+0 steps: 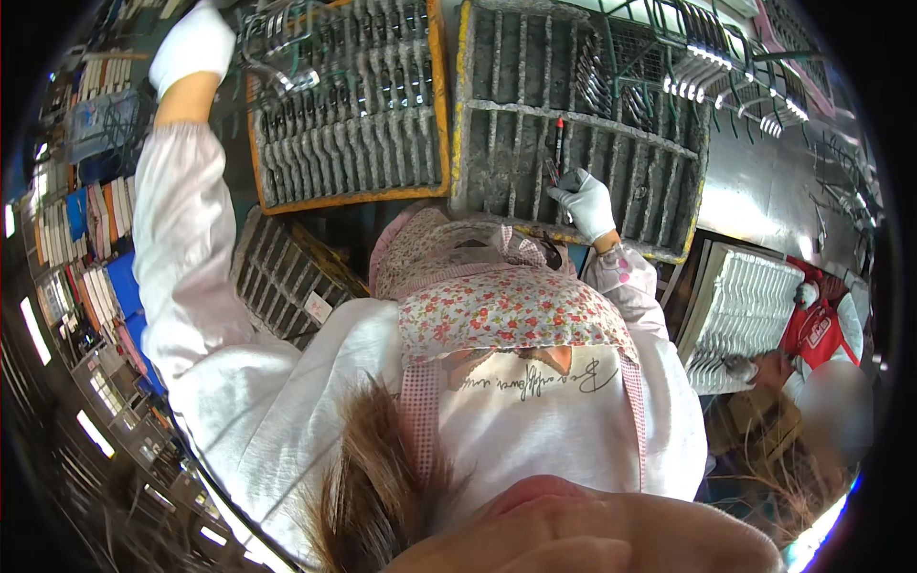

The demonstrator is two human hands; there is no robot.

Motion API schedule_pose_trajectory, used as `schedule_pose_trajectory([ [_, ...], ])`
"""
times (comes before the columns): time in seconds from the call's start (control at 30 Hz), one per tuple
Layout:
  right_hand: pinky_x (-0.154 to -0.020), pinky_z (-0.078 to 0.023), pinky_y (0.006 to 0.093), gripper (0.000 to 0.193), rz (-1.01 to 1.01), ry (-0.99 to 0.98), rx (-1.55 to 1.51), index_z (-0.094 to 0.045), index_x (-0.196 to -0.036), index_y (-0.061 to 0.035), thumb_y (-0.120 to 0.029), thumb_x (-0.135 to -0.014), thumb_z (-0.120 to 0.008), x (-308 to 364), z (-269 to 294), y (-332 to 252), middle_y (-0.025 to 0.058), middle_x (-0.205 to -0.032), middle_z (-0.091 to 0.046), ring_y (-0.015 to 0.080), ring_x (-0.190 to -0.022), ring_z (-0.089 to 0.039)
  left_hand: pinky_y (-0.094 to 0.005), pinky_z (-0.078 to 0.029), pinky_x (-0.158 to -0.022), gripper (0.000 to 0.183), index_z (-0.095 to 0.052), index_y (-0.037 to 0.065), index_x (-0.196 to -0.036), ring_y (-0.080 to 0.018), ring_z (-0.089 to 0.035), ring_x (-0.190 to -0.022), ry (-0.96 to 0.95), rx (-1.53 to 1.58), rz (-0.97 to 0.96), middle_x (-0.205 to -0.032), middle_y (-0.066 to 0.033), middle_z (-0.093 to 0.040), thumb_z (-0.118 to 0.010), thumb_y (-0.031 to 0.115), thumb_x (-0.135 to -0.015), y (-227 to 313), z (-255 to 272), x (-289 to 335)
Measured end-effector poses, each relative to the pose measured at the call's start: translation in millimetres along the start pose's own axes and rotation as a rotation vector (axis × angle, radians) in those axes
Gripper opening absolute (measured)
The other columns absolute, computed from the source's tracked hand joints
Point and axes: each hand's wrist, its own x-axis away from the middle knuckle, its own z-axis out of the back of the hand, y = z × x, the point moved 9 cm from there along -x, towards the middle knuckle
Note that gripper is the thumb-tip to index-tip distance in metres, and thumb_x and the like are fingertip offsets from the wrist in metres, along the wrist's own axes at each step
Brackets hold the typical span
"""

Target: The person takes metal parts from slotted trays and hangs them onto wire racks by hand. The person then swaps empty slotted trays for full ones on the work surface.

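Note:
My left hand (196,48), in a white glove, reaches far out to the upper left, beside a green wire rack (277,43) with shiny metal pieces on it. Its fingers run into the picture's rim and do not show clearly. My right hand (585,202), also gloved in white, is low over a grey slotted tray (497,172) with yellow edges. Its fingers are closed together; what they hold, if anything, I cannot make out. A slim dark pen-like stick (559,143) with a red end points away from the fingertips. Several metal pieces (592,81) stand in the tray's far slots.
An orange-edged tray (447,143) full of shiny metal pieces adjoins on the left. Green wire racks (707,67) hang with bent metal pieces at the far right. A smaller slotted tray (287,272) lies lower left. A person in red (820,320) works beside a pale stack (740,306) at right.

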Motion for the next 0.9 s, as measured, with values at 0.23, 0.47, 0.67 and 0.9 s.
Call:
schedule_pose_trajectory([
  [0.23, -0.064, -0.047, 0.0247, 0.021, 0.020, -0.036, -0.035, -0.062, -0.090, -0.0001, -0.009, -0.076, -0.076, 1, 4, -17, 0.0053, -0.077, -0.067, 0.0089, -0.069, -0.059, -0.0347, -0.047, -0.071, 0.047, -0.070, -0.001, -0.095, -0.0243, -0.064, -0.074, -0.296, 0.593, 0.203, -0.081, -0.0146, -0.068, -0.070, 0.043, -0.076, -38, -81, 29],
  [0.47, -0.064, -0.048, 0.0245, 0.022, -0.003, -0.056, -0.065, -0.063, -0.093, 0.0002, -0.008, -0.076, -0.075, -1, -2, 1, 0.0047, -0.077, -0.067, 0.0080, -0.069, -0.058, -0.0301, -0.045, -0.059, 0.041, -0.068, 0.006, -0.107, -0.0143, -0.058, -0.062, -0.191, 1.082, 0.158, -0.073, -0.0037, -0.065, -0.073, 0.031, -0.075, -1, -54, 47],
  [0.67, -0.064, -0.051, 0.0354, 0.030, 0.141, 0.167, 0.285, -0.063, -0.092, -0.0040, -0.027, -0.076, -0.075, 16, 25, -32, 0.0172, -0.080, -0.066, 0.0315, -0.075, -0.066, -0.0329, -0.050, -0.069, 0.043, -0.070, 0.007, -0.094, -0.0285, -0.066, -0.072, -0.108, 0.929, 0.068, -0.083, -0.0175, -0.068, -0.063, 0.048, -0.083, 115, 16, 119],
  [0.9, -0.066, -0.052, 0.0322, 0.025, 0.594, -0.065, 0.268, -0.062, -0.087, -0.0033, -0.021, -0.075, -0.076, 9, -11, -112, 0.0132, -0.081, -0.066, 0.0268, -0.075, -0.066, -0.0354, -0.041, -0.101, 0.042, -0.044, 0.007, -0.134, -0.0231, -0.056, -0.112, -0.750, 1.368, -0.763, -0.115, -0.0148, -0.062, -0.050, 0.018, -0.093, 326, -149, 265],
])
